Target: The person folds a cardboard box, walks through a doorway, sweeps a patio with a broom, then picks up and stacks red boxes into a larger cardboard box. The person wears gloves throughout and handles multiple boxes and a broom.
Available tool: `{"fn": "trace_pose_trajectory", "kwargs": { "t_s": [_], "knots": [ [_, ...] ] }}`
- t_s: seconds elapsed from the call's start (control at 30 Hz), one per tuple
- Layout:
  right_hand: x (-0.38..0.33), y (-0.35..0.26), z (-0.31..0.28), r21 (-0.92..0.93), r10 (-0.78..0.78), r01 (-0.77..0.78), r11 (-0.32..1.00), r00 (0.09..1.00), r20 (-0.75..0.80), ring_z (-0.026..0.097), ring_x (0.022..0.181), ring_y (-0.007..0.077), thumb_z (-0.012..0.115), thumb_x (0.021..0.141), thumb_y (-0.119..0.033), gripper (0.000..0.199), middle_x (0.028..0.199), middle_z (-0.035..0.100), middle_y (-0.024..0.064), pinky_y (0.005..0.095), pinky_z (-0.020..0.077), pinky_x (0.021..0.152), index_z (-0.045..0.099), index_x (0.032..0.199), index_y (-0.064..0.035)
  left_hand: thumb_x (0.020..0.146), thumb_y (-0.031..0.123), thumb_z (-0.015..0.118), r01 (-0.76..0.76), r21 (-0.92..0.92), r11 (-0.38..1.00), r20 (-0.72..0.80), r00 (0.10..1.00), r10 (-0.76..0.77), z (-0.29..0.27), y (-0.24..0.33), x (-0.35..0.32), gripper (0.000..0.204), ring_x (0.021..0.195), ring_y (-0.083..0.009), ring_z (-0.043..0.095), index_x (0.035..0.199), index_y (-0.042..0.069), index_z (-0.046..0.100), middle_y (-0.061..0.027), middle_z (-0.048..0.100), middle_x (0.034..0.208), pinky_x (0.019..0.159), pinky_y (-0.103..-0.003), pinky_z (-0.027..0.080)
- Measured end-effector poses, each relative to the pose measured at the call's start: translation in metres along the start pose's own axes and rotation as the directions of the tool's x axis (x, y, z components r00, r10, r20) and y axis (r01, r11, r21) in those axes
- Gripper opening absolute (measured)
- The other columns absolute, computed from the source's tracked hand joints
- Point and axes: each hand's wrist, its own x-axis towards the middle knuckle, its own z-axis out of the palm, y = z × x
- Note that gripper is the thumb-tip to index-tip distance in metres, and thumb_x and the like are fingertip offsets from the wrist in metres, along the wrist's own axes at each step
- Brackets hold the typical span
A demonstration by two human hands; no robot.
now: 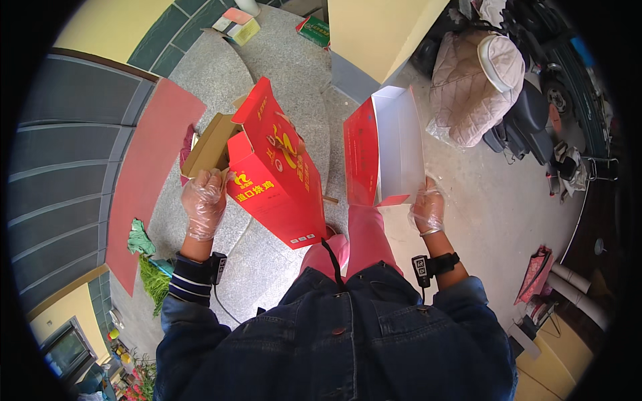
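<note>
In my left hand point(204, 206), under a clear plastic glove, the fingers close on the edge of a red cardboard box point(277, 200) with yellow printing. The box hangs tilted, its flaps spread, and a plain brown flap point(208, 148) stands out above my fingers. Also gloved, my right hand point(429, 208) grips the lower right corner of a second red box point(362, 157). That one is open toward me on its right part, showing a white inside. The two boxes are apart, both in front of my legs; the fingertips of each hand are partly hidden.
Beyond the boxes lies a grey stone step point(234, 67) with a small carton point(237, 28) and a green box point(314, 31). At right stands a scooter point(528, 120) under a quilted beige cover point(468, 87). Leafy greens point(155, 284) lie at left by a red mat point(150, 180).
</note>
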Motion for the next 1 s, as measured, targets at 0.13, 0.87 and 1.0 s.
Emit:
{"fn": "trace_pose_trajectory", "kwargs": {
  "t_s": [0.13, 0.87, 1.0],
  "knots": [
    [-0.055, 0.012, -0.07, 0.12, 0.151, -0.15, 0.981, 0.988, -0.002, 0.068, 0.084, 0.0285, 0.052, 0.105, -0.02, 0.027, 0.095, 0.071, 0.0194, 0.0374, 0.0528, 0.078, 0.062, 0.115, 0.0023, 0.083, 0.02, 0.078, -0.074, -0.048, 0.996, 0.05, 0.996, 0.077, -0.02, 0.037, -0.022, 0.02, 0.062, -0.0324, 0.06, 0.077, 0.01, 0.062, -0.0091, 0.056, 0.073, 0.052, -0.043, 0.046],
    [-0.308, 0.335, -0.432, -0.297, 0.184, -0.338, 0.893, 0.876, -0.446, 0.065, 0.069, 0.0401, 0.062, 0.076, 0.004, 0.05, 0.074, 0.064, 0.0202, 0.0451, 0.0529, 0.062, 0.058, 0.125, 0.0013, 0.089, 0.014, 0.074, -0.317, -0.324, 0.891, 0.108, 0.924, 0.367, 0.042, 0.539, 0.005, 0.027, 0.065, -0.0361, 0.057, 0.073, 0.002, 0.056, -0.0148, 0.055, 0.074, 0.058, -0.042, 0.045],
    [-0.39, 0.406, -0.487, 0.001, 0.333, -0.453, 0.892, 0.654, -0.68, 0.067, 0.076, 0.0434, 0.055, 0.084, 0.002, 0.034, 0.081, 0.066, 0.025, 0.0448, 0.0533, 0.064, 0.062, 0.118, -0.0002, 0.086, 0.01, 0.077, -0.532, -0.5, 0.683, -0.068, 0.81, 0.582, 0.053, 0.671, 0.021, 0.023, 0.067, -0.036, 0.059, 0.075, 0.002, 0.059, -0.0138, 0.057, 0.076, 0.059, -0.041, 0.046]
  ]
}}
